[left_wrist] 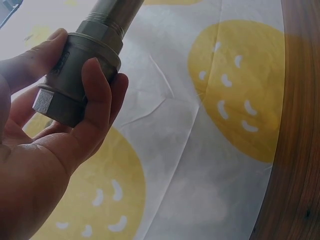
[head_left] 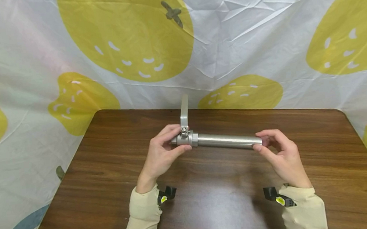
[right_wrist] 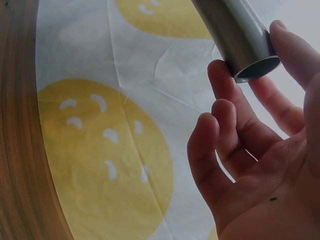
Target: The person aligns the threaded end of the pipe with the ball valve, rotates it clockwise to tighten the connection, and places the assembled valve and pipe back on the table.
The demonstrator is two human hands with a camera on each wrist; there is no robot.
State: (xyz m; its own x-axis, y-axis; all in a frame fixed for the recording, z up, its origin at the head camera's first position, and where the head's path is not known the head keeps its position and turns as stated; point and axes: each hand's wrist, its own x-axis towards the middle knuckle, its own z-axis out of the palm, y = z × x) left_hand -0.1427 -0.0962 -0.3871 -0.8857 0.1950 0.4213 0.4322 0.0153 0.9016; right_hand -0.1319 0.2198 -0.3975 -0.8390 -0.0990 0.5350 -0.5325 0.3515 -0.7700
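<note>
A silver ball valve (head_left: 183, 139) with a long flat lever handle (head_left: 184, 111) is joined to a smooth metal pipe (head_left: 227, 140). My left hand (head_left: 162, 151) grips the valve body, thumb on the near side and fingers around the far side. In the left wrist view, the valve body (left_wrist: 75, 67) shows its hex end below and threads where the pipe enters it. My right hand (head_left: 281, 152) pinches the pipe's free end between thumb and fingers. The right wrist view shows that pipe end (right_wrist: 245, 45) open and hollow, with the other fingers loosely curled below it.
Under the hands lies a brown wood-grain table (head_left: 219, 207). A white cloth (head_left: 238, 31) printed with yellow fruit hangs behind the table and along its sides. Each wrist wears a black strap with a small camera mount, such as the left strap (head_left: 163, 197).
</note>
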